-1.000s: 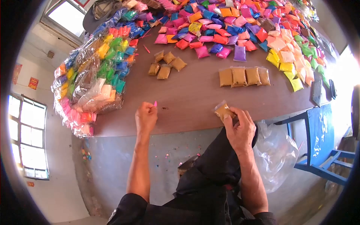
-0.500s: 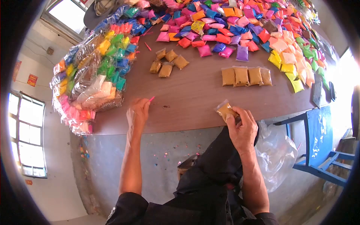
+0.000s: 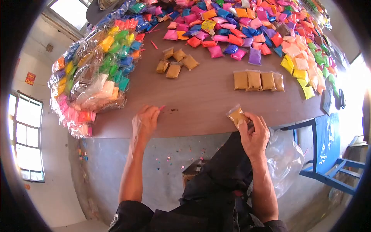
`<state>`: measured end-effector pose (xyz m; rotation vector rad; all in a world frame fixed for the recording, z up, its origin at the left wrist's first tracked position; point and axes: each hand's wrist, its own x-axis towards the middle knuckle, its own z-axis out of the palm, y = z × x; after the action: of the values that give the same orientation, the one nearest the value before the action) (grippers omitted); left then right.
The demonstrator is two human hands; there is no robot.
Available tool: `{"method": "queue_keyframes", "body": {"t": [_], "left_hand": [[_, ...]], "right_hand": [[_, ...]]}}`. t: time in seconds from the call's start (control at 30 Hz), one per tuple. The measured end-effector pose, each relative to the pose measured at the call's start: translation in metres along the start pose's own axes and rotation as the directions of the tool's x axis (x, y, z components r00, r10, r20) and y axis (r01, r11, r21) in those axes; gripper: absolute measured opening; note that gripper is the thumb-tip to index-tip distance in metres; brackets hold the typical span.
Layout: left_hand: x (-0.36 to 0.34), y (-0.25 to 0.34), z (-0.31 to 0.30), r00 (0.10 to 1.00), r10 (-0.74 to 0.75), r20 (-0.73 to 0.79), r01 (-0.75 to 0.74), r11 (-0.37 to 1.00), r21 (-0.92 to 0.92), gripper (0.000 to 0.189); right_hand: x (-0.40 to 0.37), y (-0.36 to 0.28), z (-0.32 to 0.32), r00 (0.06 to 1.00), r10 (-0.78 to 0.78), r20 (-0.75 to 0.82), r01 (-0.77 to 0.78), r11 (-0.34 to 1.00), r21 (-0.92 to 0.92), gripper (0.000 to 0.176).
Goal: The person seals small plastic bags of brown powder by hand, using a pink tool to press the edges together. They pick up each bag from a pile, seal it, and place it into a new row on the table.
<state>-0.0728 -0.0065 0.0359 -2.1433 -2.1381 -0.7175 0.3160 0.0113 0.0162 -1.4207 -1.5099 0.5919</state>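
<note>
Close to the near table edge, my left hand (image 3: 145, 120) is closed around a small pink stick (image 3: 162, 108), whose tip pokes out past the fingers. Between the thumb and fingers of my right hand (image 3: 256, 135) is a clear packet of brown, clay-like material (image 3: 235, 114), held tilted over the table's front edge. Beyond that hand, several matching brown packets (image 3: 254, 81) lie overlapping in a row. A looser group of brown packets (image 3: 173, 70) rests farther left on the table (image 3: 193, 100).
Colourful small packets (image 3: 232, 38) are heaped along the far side. Bundled packets in clear wrapping (image 3: 92, 77) fill the table's left end. Two pink sticks lie near the heap. A blue chair (image 3: 326, 143) and a clear plastic bag (image 3: 284, 162) are at the right, below table level.
The view has shifted slightly. My left hand, with the pink stick, has moved a little right. My right hand still grips the brown packet, which is tipped slightly more upright.
</note>
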Motion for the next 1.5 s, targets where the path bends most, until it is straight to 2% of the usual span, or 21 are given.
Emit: {"method": "queue_keyframes", "body": {"t": [0.07, 0.17, 0.33, 0.47, 0.57, 0.67, 0.77, 0.87, 0.97, 1.0, 1.07, 1.27, 1.4, 1.43, 1.5], "left_hand": [[-0.006, 0.018, -0.007, 0.997, 0.029, 0.078, -0.025, 0.999, -0.047, 0.012], [-0.007, 0.030, -0.013, 0.985, -0.154, 0.079, 0.162, 0.980, -0.112, 0.011], [0.022, -0.003, 0.007, 0.994, -0.082, -0.071, 0.079, 0.996, -0.043, 0.011], [0.030, -0.014, 0.016, 0.994, 0.012, -0.112, -0.010, 1.000, 0.024, 0.012], [0.022, -0.008, 0.016, 0.995, 0.084, -0.048, -0.079, 0.993, 0.085, 0.013], [0.009, 0.020, 0.002, 0.988, 0.133, 0.075, -0.137, 0.990, 0.045, 0.013], [0.001, 0.004, 0.008, 0.981, 0.062, -0.186, -0.069, 0.997, -0.028, 0.009], [-0.017, -0.047, 0.013, 0.949, -0.149, -0.278, 0.153, 0.988, -0.006, 0.012], [-0.035, -0.085, 0.011, 0.905, -0.166, -0.392, 0.191, 0.981, 0.025, 0.010], [-0.037, -0.081, 0.010, 0.897, -0.221, -0.382, 0.229, 0.973, -0.025, 0.012], [-0.041, -0.076, -0.002, 0.871, -0.328, -0.365, 0.308, 0.944, -0.114, 0.014], [-0.038, -0.078, 0.008, 0.844, -0.276, -0.460, 0.253, 0.961, -0.113, 0.008], [-0.039, -0.076, 0.006, 0.835, -0.349, -0.426, 0.312, 0.937, -0.157, 0.007], [-0.039, -0.076, 0.007, 0.830, -0.356, -0.429, 0.311, 0.934, -0.173, 0.007], [-0.041, -0.074, 0.006, 0.826, -0.386, -0.411, 0.336, 0.922, -0.192, 0.008]], "right_hand": [[0.001, 0.000, 0.002, 1.000, -0.004, -0.005, 0.004, 1.000, -0.001, 0.026], [-0.001, 0.002, 0.002, 1.000, -0.014, -0.007, 0.014, 1.000, -0.025, 0.026], [0.001, 0.000, 0.001, 1.000, -0.030, 0.004, 0.031, 0.998, -0.064, 0.026], [0.000, 0.003, 0.003, 1.000, -0.022, -0.014, 0.021, 1.000, -0.015, 0.027], [-0.001, 0.004, 0.004, 1.000, -0.011, -0.010, 0.011, 1.000, -0.026, 0.028], [0.002, -0.006, 0.001, 0.999, 0.027, 0.029, -0.025, 0.998, -0.058, 0.031], [0.002, -0.011, -0.002, 0.995, 0.057, 0.080, -0.052, 0.996, -0.071, 0.034], [0.002, -0.011, -0.009, 0.985, 0.091, 0.145, -0.083, 0.994, -0.064, 0.036], [0.008, -0.020, -0.011, 0.967, 0.140, 0.214, -0.143, 0.990, 0.000, 0.034], [0.011, -0.024, -0.009, 0.967, 0.127, 0.222, -0.134, 0.991, 0.021, 0.034], [0.022, -0.033, 0.002, 0.965, 0.091, 0.247, -0.113, 0.991, 0.075, 0.034], [0.064, -0.050, 0.066, 0.956, -0.079, 0.283, 0.089, 0.996, -0.021, 0.031], [0.081, -0.052, 0.120, 0.927, -0.289, 0.238, 0.314, 0.947, -0.075, 0.031], [0.081, -0.057, 0.129, 0.925, -0.275, 0.262, 0.304, 0.950, -0.076, 0.030], [0.082, -0.060, 0.149, 0.894, -0.391, 0.218, 0.417, 0.905, -0.089, 0.027]]}}
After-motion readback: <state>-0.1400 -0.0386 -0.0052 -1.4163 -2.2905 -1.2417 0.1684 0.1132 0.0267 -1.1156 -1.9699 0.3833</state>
